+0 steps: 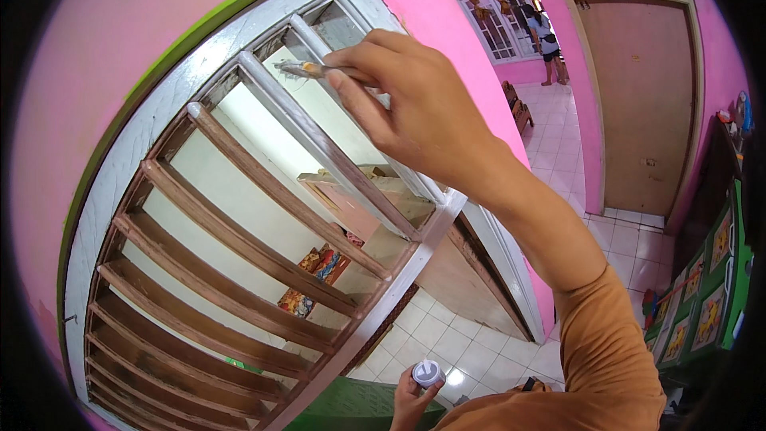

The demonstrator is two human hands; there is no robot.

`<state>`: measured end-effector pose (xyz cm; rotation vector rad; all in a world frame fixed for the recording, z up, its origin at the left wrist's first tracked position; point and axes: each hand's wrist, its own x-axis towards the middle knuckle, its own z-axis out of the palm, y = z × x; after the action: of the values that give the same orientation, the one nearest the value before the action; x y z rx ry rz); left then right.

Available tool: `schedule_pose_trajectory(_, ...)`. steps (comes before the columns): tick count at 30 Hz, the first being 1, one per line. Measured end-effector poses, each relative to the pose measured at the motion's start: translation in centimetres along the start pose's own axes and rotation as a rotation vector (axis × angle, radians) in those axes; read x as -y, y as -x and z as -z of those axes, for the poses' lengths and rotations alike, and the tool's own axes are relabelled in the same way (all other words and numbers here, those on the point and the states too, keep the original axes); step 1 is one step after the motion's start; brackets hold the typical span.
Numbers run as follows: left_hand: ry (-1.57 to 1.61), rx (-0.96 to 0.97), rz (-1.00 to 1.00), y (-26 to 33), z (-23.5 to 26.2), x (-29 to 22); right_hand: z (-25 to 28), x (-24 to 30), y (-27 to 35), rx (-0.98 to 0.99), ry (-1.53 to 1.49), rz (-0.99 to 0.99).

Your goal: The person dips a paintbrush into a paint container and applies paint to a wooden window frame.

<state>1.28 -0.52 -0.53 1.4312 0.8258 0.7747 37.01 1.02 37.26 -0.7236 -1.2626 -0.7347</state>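
My right hand is closed around a small paintbrush, its bristles coated with pale grey paint. The brush tip is at the upper part of a slanting wooden bar in a barred vent frame; whether it touches the bar is hard to tell. Toward the right, bars and frame look pale grey, while the bars to the left, such as this wooden bar, are bare brown. Low in the view, my left hand grips a small round tub of light grey paint.
A door stands under the vent. Pink wall surrounds the frame. Green furniture lies below, and a green cabinet is at right. Beyond white floor tiles, another person stands near a window.
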Motion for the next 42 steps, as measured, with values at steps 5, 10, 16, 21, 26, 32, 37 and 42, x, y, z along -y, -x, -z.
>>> schedule_pose_trajectory(5,0.023,0.038,0.019,0.0,-0.6,-0.9,-2.1,-0.7,-2.3,-0.008,-0.044,-0.054)
schedule_pose_trajectory(10,-0.011,0.038,0.001,-0.1,-0.3,-0.2,-1.1,0.8,-1.8,-0.204,-0.116,-0.082)
schedule_pose_trajectory(16,0.004,0.043,-0.026,0.1,-0.3,-0.2,-0.9,0.8,-0.9,-0.248,-0.107,-0.186)
schedule_pose_trajectory(21,-0.011,0.073,-0.023,0.1,-0.2,-0.6,-0.6,1.7,-2.0,-0.255,-0.224,-0.304)
schedule_pose_trajectory(26,-0.005,0.048,-0.008,0.3,-0.5,-0.9,-0.9,1.3,-0.3,-0.294,-0.343,-0.423)
schedule_pose_trajectory(32,0.008,0.071,-0.036,0.2,0.1,0.5,-2.5,0.6,-1.9,-0.225,-0.355,-0.492)
schedule_pose_trajectory(37,0.012,0.045,-0.022,0.4,-0.1,0.2,-0.6,1.6,-0.8,-0.402,-0.560,-0.620)
schedule_pose_trajectory(42,0.024,0.070,-0.017,0.2,0.5,0.0,-1.1,2.3,-0.1,-0.470,-0.545,-0.607)
